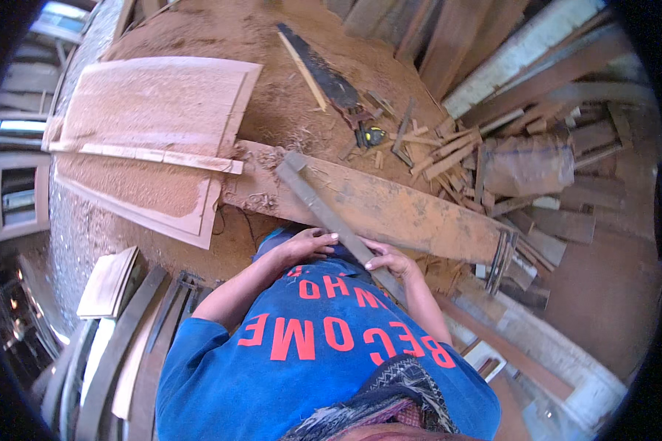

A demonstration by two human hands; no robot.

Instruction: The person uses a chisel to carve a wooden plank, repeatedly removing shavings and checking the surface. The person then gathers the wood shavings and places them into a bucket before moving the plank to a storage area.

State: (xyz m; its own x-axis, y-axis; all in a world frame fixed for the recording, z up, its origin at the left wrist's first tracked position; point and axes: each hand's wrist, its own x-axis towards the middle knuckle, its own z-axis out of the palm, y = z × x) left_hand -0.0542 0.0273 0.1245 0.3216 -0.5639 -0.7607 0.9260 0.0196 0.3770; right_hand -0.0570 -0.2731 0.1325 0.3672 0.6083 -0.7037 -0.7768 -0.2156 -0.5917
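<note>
A long, narrow grey-brown wooden batten (320, 206) slants from in front of my body up over a wide plank. Its far end has a small block-like step. My right hand (391, 261) is closed round the near part, thumb on the top face and fingers at the far side. On the opposite edge, my left hand (309, 246) has bent fingers with the tips against the batten; its grip is partly hidden. Beneath the batten's far end lies the wide plank (404, 213), dusty and strewn with curled shavings near its left end.
Sawdust-covered wooden panels (154, 99) lie at the left. Beyond the plank are a handsaw (324, 70), a black-and-yellow tape measure (371, 136) and offcuts (449, 154). Boards lean at the far right. Clamps (173, 309) and curved timbers (118, 360) stand at my left.
</note>
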